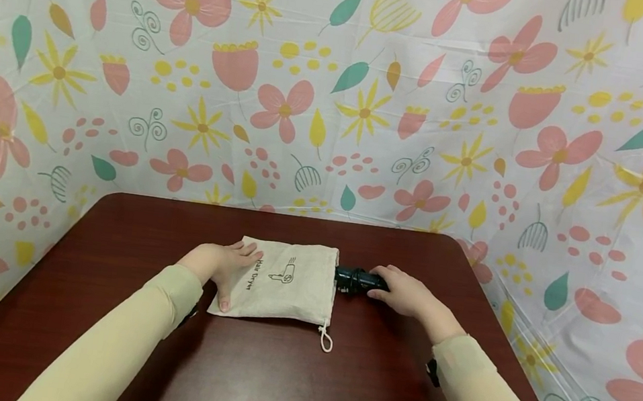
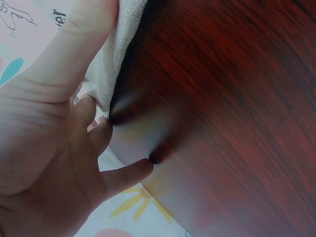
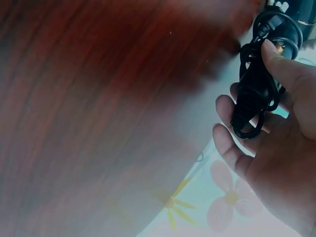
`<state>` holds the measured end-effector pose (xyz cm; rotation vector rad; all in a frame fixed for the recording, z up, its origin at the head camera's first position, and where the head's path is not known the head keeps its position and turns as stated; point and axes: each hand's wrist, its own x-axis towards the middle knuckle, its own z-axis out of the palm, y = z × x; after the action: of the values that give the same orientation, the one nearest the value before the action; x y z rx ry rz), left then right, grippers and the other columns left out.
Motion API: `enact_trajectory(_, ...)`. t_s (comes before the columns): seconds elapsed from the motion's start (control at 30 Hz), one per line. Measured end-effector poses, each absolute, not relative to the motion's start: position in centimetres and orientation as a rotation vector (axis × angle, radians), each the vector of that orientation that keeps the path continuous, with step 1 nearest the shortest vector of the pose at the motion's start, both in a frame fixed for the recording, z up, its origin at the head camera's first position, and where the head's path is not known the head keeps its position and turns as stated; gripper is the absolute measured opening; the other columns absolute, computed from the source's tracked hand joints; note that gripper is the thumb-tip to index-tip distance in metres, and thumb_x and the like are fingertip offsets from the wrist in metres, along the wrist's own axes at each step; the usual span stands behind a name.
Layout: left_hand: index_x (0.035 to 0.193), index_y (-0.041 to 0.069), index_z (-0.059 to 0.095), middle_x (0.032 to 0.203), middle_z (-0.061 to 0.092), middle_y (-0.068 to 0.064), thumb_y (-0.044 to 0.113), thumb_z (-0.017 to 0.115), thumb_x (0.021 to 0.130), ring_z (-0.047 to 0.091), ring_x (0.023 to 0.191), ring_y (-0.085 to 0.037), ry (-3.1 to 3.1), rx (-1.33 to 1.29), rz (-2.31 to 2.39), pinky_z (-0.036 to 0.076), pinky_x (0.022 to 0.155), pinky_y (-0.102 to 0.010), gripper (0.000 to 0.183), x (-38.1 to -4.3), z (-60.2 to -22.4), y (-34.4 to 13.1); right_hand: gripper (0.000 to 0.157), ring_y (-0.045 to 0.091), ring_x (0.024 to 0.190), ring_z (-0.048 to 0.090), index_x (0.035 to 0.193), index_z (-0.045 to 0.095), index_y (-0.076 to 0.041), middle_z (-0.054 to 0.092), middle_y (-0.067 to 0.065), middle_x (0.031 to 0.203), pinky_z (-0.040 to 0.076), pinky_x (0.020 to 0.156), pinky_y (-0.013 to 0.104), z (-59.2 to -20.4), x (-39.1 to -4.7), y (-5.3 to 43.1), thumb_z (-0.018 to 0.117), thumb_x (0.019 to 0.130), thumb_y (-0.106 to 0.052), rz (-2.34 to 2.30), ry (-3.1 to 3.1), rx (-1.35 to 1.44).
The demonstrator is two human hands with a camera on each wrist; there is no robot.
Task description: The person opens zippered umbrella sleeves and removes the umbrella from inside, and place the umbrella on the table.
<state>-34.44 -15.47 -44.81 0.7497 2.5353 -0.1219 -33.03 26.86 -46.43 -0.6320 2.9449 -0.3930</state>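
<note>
A cream drawstring bag (image 1: 299,299) printed "Hair Dryer" lies flat on the table. My left hand (image 1: 229,271) rests on the bag's left end, its thumb and fingers spread over the cloth; in the left wrist view the thumb lies along the bag's edge. From the opening on the right sticks out a black hair dryer (image 1: 364,281), its far part hidden by the cloth. My right hand (image 1: 405,293) grips its outer end. In the right wrist view the dryer's black cord (image 3: 269,44) is wound about it, between thumb and fingers.
The dark red-brown wooden table (image 1: 273,384) carries the bag. A white drawstring loop (image 1: 326,341) hangs from the bag's near right corner. Behind and beside the table hangs a flower-patterned curtain (image 1: 334,107).
</note>
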Motion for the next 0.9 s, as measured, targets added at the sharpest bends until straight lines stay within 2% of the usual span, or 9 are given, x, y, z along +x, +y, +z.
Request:
enact_trajectory(0.23,0.159,0.017,0.003,0.164,-0.003,-0.008,0.059,0.087,0.051,0.0,0.148,-0.032,2.545,0.739,-0.134,0.023,0.112,-0.051,0.144,-34.4,-44.8,-15.4,0.043,0.018,0.094,0.057,0.126,0.061,-0.021,0.059,0.001,0.113,0.047,0.083,0.047,-46.4,-32.0,27.1,0.069,0.09,-0.042,-0.364,2.979,-0.608)
enact_trajectory(0.33,0.159,0.018,0.003,0.164,-0.003,-0.007,0.06,0.088,0.047,0.0,0.148,-0.032,2.546,0.731,-0.115,0.022,0.112,-0.052,0.146,-34.6,-45.1,-15.4,0.044,0.018,0.095,0.058,0.126,0.061,-0.02,0.059,0.001,0.113,0.047,0.082,0.047,-46.3,-31.5,27.1,0.069,0.09,-0.044,-0.361,2.982,-0.591)
enact_trajectory(0.57,0.159,0.023,-0.001,0.163,-0.007,-0.002,0.074,0.081,0.035,-0.002,0.148,-0.028,2.546,0.719,-0.177,0.023,0.112,-0.051,0.157,-36.0,-46.8,-15.9,0.047,0.022,0.101,0.06,0.125,0.061,-0.018,0.061,0.004,0.118,0.048,0.083,0.049,-46.2,-30.3,27.2,0.071,0.088,-0.045,-0.376,2.976,-0.57)
enact_trajectory(0.67,0.159,0.022,0.002,0.164,-0.005,-0.001,0.073,0.082,0.032,-0.001,0.148,-0.029,2.559,0.723,-0.136,0.022,0.112,-0.053,0.158,-36.2,-47.1,-16.0,0.048,0.022,0.103,0.059,0.125,0.062,-0.018,0.062,0.003,0.119,0.048,0.083,0.048,-46.0,-29.9,27.3,0.071,0.087,-0.047,-0.387,2.967,-0.556)
enact_trajectory(0.9,0.159,0.022,0.003,0.164,-0.005,-0.004,0.068,0.085,0.035,-0.002,0.148,-0.031,2.546,0.735,-0.081,0.022,0.111,-0.055,0.157,-36.0,-46.9,-16.0,0.044,0.015,0.086,0.056,0.116,0.063,-0.02,0.063,-0.005,0.103,0.047,0.075,0.041,-46.1,-29.2,27.5,0.073,0.085,-0.05,-0.406,2.955,-0.556)
